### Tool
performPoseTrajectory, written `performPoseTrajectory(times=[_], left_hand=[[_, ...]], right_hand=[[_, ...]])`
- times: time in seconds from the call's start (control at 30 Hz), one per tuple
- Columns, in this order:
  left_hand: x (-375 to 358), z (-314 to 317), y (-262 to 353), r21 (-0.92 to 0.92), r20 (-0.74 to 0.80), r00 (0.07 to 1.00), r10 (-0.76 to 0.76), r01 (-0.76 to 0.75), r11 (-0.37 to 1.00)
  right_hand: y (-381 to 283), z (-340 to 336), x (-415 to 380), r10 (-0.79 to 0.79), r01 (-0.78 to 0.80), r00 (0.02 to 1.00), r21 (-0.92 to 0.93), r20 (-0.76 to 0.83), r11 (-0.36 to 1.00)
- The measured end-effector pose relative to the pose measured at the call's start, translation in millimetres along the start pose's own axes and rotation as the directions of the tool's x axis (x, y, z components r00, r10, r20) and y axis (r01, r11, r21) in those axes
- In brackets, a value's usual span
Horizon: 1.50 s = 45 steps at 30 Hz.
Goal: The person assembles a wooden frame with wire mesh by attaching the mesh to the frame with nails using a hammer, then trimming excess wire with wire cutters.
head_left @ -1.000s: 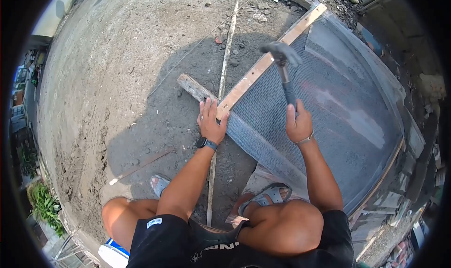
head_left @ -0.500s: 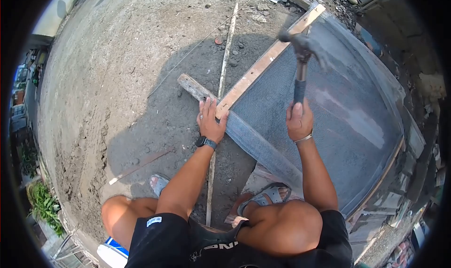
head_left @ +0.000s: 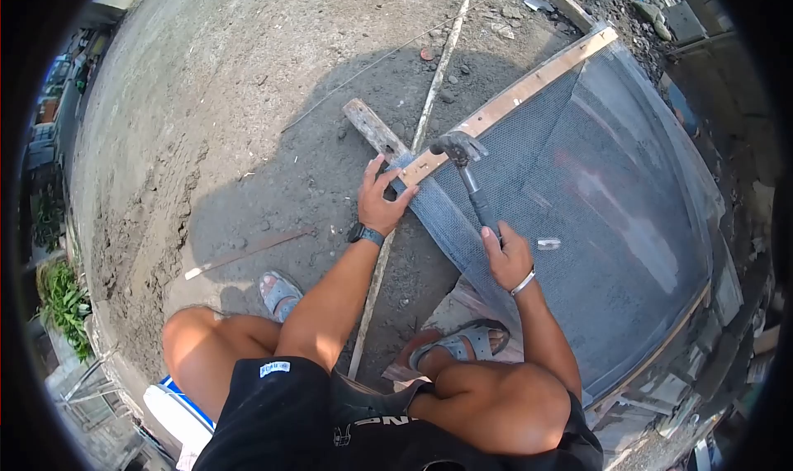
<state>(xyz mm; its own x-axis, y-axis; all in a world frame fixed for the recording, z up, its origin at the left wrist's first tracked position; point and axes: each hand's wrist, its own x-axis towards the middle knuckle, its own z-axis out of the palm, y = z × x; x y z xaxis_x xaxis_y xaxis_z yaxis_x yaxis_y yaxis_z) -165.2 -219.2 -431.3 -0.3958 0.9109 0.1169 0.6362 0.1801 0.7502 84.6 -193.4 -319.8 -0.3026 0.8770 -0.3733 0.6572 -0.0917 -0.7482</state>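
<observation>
My right hand (head_left: 509, 256) is closed round the dark grip of a claw hammer (head_left: 472, 179). The hammer's head lies over the light wooden strip (head_left: 512, 98) near its lower left end. My left hand (head_left: 382, 197) rests beside that end of the strip, thumb and fingers spread apart, close to the mesh edge; nothing I can make out is in it. Grey mesh (head_left: 529, 161) stretches from under the strip across the frame. A weathered board (head_left: 370, 126) sticks out to the upper left past the corner.
A long thin stick (head_left: 442, 73) lies on the dirt and passes beneath the frame's corner. A small clear object (head_left: 548, 244) rests on the mesh. My sandalled feet are near the frame, and rubble lies along the right side.
The hammer has come down and left from its raised position, to near the strip's end. My left hand's thumb and fingers have spread apart. The whole view has shifted slightly.
</observation>
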Motion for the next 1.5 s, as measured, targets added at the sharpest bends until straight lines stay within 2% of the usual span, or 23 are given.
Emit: performPoseTrajectory(times=[0.07, 0.17, 0.27, 0.4, 0.47, 0.53, 0.63, 0.77, 0.87, 0.97, 1.07, 1.17, 1.2, 1.3, 1.47, 1.5], left_hand=[[-2, 1, 1, -0.015, -0.039, 0.998, -0.041, 0.040, 0.999], [-2, -2, 2, -0.057, -0.010, 0.995, -0.101, 0.101, 0.993], [0, -5, 5, -0.062, 0.033, 0.990, -0.136, 0.138, 0.988], [-3, -4, 3, -0.023, 0.026, 0.991, -0.129, 0.130, 0.991], [-1, -5, 2, -0.006, 0.036, 0.992, -0.123, 0.124, 0.992], [0, -3, -7, -0.037, 0.062, 0.990, -0.129, 0.131, 0.991], [2, -4, -17, -0.044, 0.093, 0.989, -0.117, 0.122, 0.992], [5, -4, -20, 0.010, 0.097, 0.991, -0.088, 0.088, 0.996], [4, -5, -18, 0.039, 0.124, 0.989, -0.086, 0.082, 0.996], [1, -7, -6, -0.101, 0.067, 0.975, -0.211, 0.217, 0.971], [-3, -2, -13, 0.042, 0.120, 0.975, -0.186, 0.182, 0.982], [-2, -7, -1, -0.001, 0.111, 0.960, -0.257, 0.258, 0.966], [-2, -7, -1, 0.023, 0.111, 0.961, -0.255, 0.254, 0.967], [-3, -6, -3, 0.073, 0.093, 0.963, -0.254, 0.248, 0.966], [-14, 3, -1, 0.087, -0.001, 0.984, -0.176, 0.175, 0.981], [-15, 1, 2, 0.052, -0.025, 0.980, -0.200, 0.201, 0.978]], right_hand=[[-4, 4, 0, -0.071, 0.072, 0.997, -0.097, 0.013, 0.993], [-16, 5, 3, -0.117, 0.121, 0.992, -0.085, 0.055, 0.989], [-43, -13, 3, -0.226, 0.230, 0.971, -0.049, 0.075, 0.972], [-68, -26, -7, -0.482, 0.505, 0.863, 0.220, -0.151, 0.835], [-44, -26, -5, -0.578, 0.595, 0.802, 0.121, -0.150, 0.795], [-23, -19, 3, -0.647, 0.666, 0.745, 0.128, -0.164, 0.735], [2, -21, 11, -0.563, 0.557, 0.826, -0.186, 0.019, 0.810], [27, -16, 19, -0.525, 0.528, 0.846, -0.276, 0.091, 0.803], [21, -22, 19, -0.548, 0.544, 0.835, -0.242, 0.055, 0.804], [4, -32, 20, -0.684, 0.683, 0.729, -0.059, 0.008, 0.728], [1, -32, 29, -0.813, 0.812, 0.582, 0.047, 0.013, 0.582], [33, -19, 47, -0.747, 0.755, 0.655, -0.065, 0.115, 0.653], [38, -13, 45, -0.634, 0.643, 0.765, -0.145, 0.109, 0.752], [60, -8, 43, -0.525, 0.555, 0.829, -0.167, 0.191, 0.815], [49, -21, 41, -0.687, 0.691, 0.721, -0.021, 0.095, 0.722], [44, -22, 43, -0.713, 0.714, 0.698, 0.012, 0.074, 0.700]])
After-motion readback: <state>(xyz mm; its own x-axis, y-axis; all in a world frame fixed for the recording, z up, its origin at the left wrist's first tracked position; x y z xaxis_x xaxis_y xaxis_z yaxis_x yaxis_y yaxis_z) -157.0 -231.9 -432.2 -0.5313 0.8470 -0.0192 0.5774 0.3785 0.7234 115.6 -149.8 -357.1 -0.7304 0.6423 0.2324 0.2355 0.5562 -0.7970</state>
